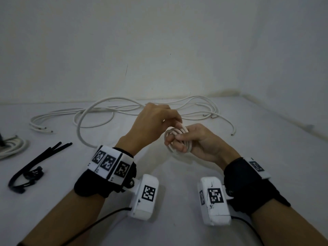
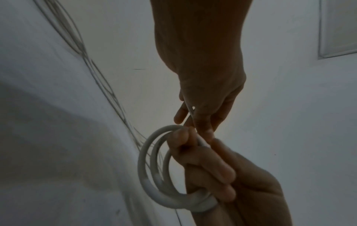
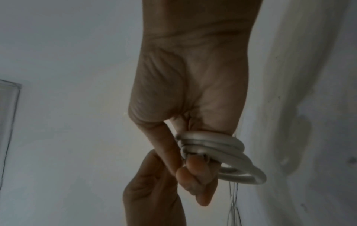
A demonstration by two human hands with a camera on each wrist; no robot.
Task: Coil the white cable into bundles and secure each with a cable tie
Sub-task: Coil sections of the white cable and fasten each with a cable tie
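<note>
Small coil of white round cable [image 1: 177, 140], about three loops, gripped in my right hand [image 1: 198, 141], desk [image 1: 177, 174] centre. My left hand [image 1: 154, 121] pinching loose end at 12 o'clock. No tie on yet. Loose white cable lengths [image 1: 124, 110] at 12: several, uncountable. Black plastic cable ties [image 1: 35, 164] at 9: roughly three. One coiled bundle [image 1: 12, 148] at 9 edge.

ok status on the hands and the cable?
Right hand grips a small coil of white cable. Left hand pinches the coil's top. Black cable ties untouched at left. Loose cable lies behind.
</note>
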